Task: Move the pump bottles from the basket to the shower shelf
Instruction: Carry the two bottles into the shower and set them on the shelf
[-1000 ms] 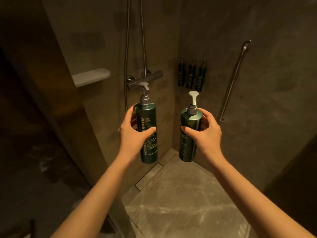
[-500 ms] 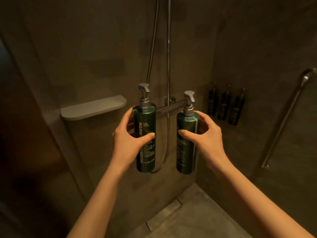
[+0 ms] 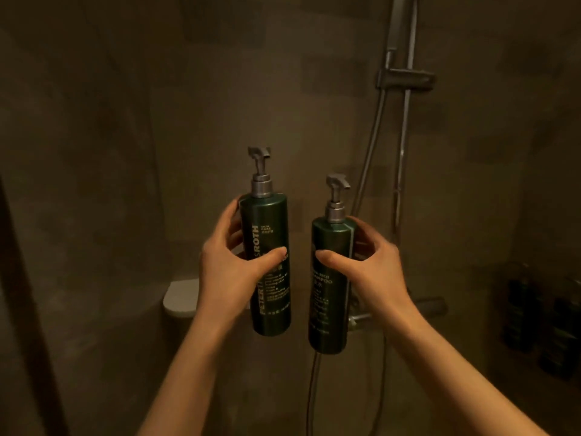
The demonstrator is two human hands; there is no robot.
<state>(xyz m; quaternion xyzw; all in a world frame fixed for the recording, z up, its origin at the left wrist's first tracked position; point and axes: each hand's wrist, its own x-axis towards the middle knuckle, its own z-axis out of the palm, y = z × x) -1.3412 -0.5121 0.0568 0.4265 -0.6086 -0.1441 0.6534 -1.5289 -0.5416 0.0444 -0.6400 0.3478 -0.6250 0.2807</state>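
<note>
I hold two dark green pump bottles upright in front of the shower wall. My left hand (image 3: 231, 265) grips the left pump bottle (image 3: 267, 221) around its middle. My right hand (image 3: 371, 269) grips the right pump bottle (image 3: 331, 243), which sits a little lower. Both have grey pump heads. The pale shower shelf (image 3: 180, 298) juts from the wall just left of and behind my left wrist, mostly hidden by that arm and bottle. The basket is out of view.
A shower rail with a slider bracket (image 3: 405, 78) and hose (image 3: 371, 158) runs down the wall on the right. The mixer bar (image 3: 430, 305) sticks out behind my right wrist. Dark wall-mounted bottles (image 3: 540, 322) hang at the far right.
The view has swung left and closer to the wall. Both bottles have risen, the left one higher, and the shelf now lies behind my left wrist.
</note>
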